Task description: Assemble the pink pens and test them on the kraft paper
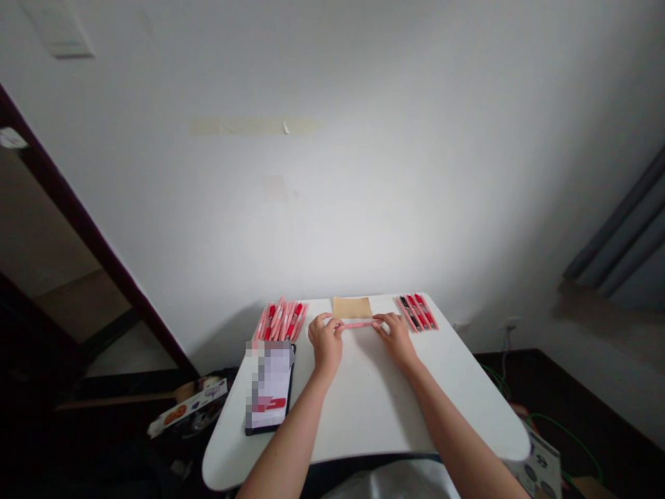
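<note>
Head view: left hand (327,339) and right hand (395,336) pinch a pink pen (358,324) by its ends, just nearside of the tan paper (352,308). Two-handed holding seems the step in hand; shifting the pen calls for matched pinches.

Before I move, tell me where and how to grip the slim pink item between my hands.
Likely best pinch the slim pink item at its middle, from the near side: it runs crosswise, the left hand and right hand are at its ends, and its thin midsection shows between them.
</note>
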Demonstrator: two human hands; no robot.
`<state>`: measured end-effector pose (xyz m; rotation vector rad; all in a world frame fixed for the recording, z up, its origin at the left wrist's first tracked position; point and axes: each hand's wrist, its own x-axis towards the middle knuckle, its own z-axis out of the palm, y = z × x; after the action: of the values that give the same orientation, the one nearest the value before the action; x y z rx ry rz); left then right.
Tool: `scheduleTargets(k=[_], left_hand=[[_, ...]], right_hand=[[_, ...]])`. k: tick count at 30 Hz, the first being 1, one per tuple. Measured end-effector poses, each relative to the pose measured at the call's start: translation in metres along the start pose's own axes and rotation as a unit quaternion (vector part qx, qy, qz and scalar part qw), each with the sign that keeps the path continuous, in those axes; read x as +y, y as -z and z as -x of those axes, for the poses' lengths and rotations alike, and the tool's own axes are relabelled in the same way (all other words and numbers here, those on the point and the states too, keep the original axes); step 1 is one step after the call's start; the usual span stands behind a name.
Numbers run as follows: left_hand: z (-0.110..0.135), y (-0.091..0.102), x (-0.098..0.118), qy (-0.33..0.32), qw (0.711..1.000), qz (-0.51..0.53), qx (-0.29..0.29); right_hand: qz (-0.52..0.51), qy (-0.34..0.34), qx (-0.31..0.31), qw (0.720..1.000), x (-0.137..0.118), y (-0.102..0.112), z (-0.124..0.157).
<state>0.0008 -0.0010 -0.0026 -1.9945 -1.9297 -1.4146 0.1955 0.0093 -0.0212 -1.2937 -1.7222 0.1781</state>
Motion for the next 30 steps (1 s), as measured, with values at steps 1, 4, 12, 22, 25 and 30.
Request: scheduleTargets(k=[1, 4, 12, 22, 25, 30], left_hand=[[-0.0002, -0.0002, -0.0004, 0.001, 1.0, 0.001, 0.0], [-0.0005, -0.0012, -0.0019, 0.003, 1.0, 0.001, -0.002], [0.0007, -0.0023, -0.0016, -0.02, 1.0, 0.017, -0.006], [0.0001, -0.0011, -0.0015, -0.003, 1.0, 0.001, -0.004], [-0.0003, -0.0013, -0.0016, -0.005, 1.0, 0.004, -0.005], [-0.0001, -0.0008, -0.0004, -0.014, 1.0, 0.013, -0.003]], right_hand=[[-0.006, 0.005, 0.005, 1.0, -0.0005, 0.0002, 0.0002], [-0.018, 0.013, 0.018, 1.0, -0.0008, 0.0005, 0.0], [-0.007, -0.001, 0.016, 1.0, 0.0013, -0.0001, -0.0012], [-0.018, 0.007, -0.006, 1.0, -0.0057, 0.0052, -0.0008], [-0.005, 0.011, -0.006, 1.0, -0.0078, 0.0064, -0.0008], [-0.003, 0.006, -0.002, 1.0, -0.0068, 0.0047, -0.001]])
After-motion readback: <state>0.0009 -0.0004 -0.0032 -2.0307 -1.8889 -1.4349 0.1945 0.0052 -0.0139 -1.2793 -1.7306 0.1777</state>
